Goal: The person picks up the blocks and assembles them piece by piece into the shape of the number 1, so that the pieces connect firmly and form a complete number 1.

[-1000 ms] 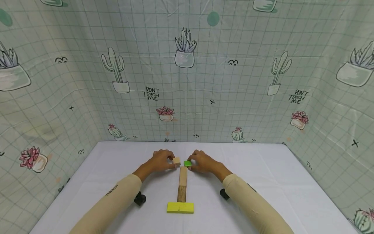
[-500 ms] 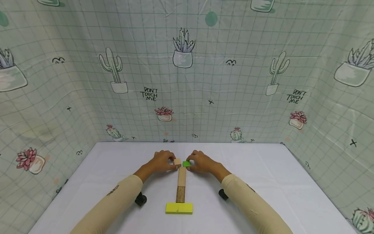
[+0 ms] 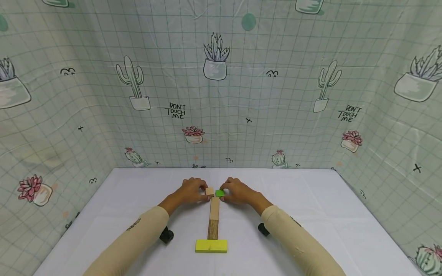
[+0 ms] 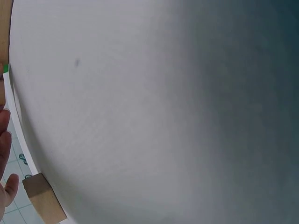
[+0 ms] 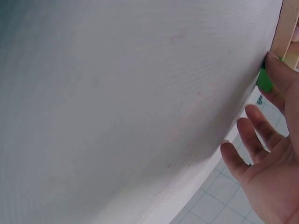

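Note:
In the head view my left hand [image 3: 191,189] pinches a small light wooden block [image 3: 209,191]. To its right, my right hand [image 3: 238,190] pinches a small green block [image 3: 220,193] between thumb and finger; in the right wrist view its other fingers spread apart. Only a narrow gap separates these blocks. They sit at the far end of a straight line made of a light wooden block [image 3: 214,209] and a darker wooden block [image 3: 213,230]. A yellow block [image 3: 211,246] lies crosswise at the near end. Whether the pinched blocks touch the line is unclear.
The left wrist view shows another wooden block [image 4: 44,198] near the hand, unseen in the head view. Black wrist devices [image 3: 166,235] hang under both forearms. The white table [image 3: 297,199] is backed by a printed curtain [image 3: 221,99].
The left hand has brought its wooden block slightly right, narrowing the gap to the green block. The right hand has hardly moved. The whole head view has shifted a little.

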A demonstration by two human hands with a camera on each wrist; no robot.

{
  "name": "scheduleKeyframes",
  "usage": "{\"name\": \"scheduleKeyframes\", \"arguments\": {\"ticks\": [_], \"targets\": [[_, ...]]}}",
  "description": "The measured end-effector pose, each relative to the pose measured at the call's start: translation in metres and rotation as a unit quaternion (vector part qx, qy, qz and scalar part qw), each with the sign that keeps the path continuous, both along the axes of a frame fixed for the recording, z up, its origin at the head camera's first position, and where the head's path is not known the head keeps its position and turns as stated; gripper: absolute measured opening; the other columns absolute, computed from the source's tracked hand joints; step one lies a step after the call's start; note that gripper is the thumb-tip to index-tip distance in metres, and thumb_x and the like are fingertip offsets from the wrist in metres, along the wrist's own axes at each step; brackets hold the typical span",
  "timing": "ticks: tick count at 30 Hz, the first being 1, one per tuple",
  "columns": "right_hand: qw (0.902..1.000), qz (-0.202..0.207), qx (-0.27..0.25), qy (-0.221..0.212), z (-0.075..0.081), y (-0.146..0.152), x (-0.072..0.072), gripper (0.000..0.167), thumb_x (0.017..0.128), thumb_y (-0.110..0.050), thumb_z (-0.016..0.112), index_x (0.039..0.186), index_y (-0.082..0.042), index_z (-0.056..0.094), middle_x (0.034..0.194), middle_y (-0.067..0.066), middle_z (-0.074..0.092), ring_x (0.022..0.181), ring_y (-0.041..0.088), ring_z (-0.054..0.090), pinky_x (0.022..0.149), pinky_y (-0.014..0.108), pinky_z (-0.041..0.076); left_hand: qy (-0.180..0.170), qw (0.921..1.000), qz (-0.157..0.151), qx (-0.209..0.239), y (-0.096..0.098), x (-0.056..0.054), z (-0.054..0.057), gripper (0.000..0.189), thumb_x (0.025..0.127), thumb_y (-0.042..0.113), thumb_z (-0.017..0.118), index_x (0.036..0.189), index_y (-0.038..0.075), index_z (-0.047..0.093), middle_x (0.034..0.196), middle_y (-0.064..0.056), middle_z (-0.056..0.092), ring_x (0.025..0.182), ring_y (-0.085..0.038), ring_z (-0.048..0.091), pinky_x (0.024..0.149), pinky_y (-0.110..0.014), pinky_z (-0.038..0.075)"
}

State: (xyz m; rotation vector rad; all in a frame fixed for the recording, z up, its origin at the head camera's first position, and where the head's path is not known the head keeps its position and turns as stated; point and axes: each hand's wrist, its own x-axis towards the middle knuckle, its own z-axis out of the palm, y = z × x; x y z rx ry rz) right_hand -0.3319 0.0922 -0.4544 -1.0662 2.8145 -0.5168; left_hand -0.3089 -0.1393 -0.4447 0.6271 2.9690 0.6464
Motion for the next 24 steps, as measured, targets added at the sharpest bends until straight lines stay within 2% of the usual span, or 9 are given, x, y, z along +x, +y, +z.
{"name": "scheduleKeyframes", "arguments": {"ticks": [24], "targets": [[1.0000,0.002,-0.004,0.000,0.0008,0.0005,0.0008,0.031,0.092,-0.027,0.075,0.118,-0.011,0.071,0.116,0.008,0.061,0.110,0.026,0.056,0.097,0.044,0.049,-0.005,0.9998,-0.012,-0.012,0.0023,-0.0009,0.0013,0.029,0.086,0.036,0.079,0.102,0.013,0.072,0.100,0.002,0.071,0.097,-0.020,0.059,0.089,-0.049,0.038]]}}
